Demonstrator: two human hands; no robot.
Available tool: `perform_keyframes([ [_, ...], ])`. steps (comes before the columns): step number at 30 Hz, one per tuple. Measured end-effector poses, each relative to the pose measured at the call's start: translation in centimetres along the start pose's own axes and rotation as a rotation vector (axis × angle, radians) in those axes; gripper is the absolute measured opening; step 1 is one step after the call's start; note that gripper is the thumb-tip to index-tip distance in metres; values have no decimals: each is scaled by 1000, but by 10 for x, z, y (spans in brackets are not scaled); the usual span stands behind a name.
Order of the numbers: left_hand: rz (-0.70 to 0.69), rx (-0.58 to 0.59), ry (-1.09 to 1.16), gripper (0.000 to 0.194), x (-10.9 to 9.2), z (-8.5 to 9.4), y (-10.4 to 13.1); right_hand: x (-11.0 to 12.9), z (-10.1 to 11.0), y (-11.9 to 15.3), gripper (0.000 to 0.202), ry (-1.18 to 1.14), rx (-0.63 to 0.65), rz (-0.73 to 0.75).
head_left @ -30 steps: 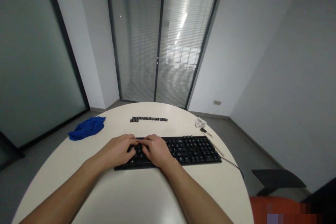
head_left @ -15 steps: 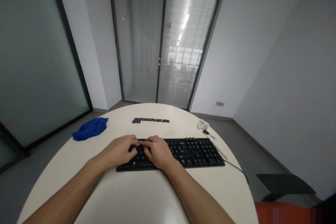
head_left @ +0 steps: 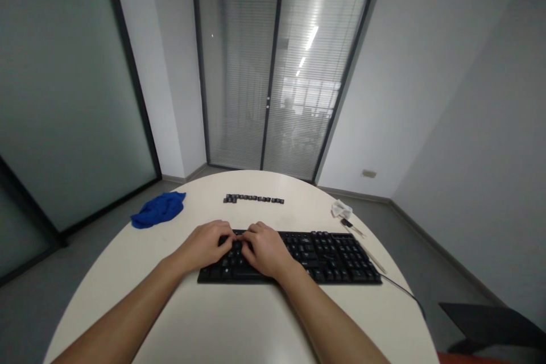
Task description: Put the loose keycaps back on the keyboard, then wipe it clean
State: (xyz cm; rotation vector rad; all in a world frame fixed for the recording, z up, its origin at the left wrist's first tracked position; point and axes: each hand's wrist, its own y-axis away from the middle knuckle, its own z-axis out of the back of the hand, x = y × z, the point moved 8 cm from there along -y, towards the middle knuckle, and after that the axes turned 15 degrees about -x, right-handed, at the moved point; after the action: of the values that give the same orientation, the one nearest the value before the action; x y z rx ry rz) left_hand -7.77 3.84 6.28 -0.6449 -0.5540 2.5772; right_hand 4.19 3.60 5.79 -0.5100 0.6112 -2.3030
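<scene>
Both my hands [head_left: 267,250] stay close together, working one spot on the keyboard [head_left: 309,257], grip unclear, loose keys [head_left: 255,198] beyond unchanged.

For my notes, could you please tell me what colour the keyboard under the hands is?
The keyboard is black, with pale key markings; see the head view.

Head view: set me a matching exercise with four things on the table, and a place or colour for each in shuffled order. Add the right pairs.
Things:
1. keyboard
2. cloth
3. loose keycaps
4. crumpled wad

Places or colours:
A. white
B. beneath the left hand and right hand
C. lined up on the table, beyond the keyboard
D. blue

Right pairs: 1-B, 2-D, 3-C, 4-A
</scene>
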Motion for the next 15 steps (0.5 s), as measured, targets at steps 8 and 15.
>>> perform_keyframes([
  [8,285,-179,-38,27,56,2,-30,-20,-5,-7,24,-214,-31,-129],
  [15,208,-132,-259,29,83,-16,-68,-28,-7,-7,24,-306,-53,-197],
])
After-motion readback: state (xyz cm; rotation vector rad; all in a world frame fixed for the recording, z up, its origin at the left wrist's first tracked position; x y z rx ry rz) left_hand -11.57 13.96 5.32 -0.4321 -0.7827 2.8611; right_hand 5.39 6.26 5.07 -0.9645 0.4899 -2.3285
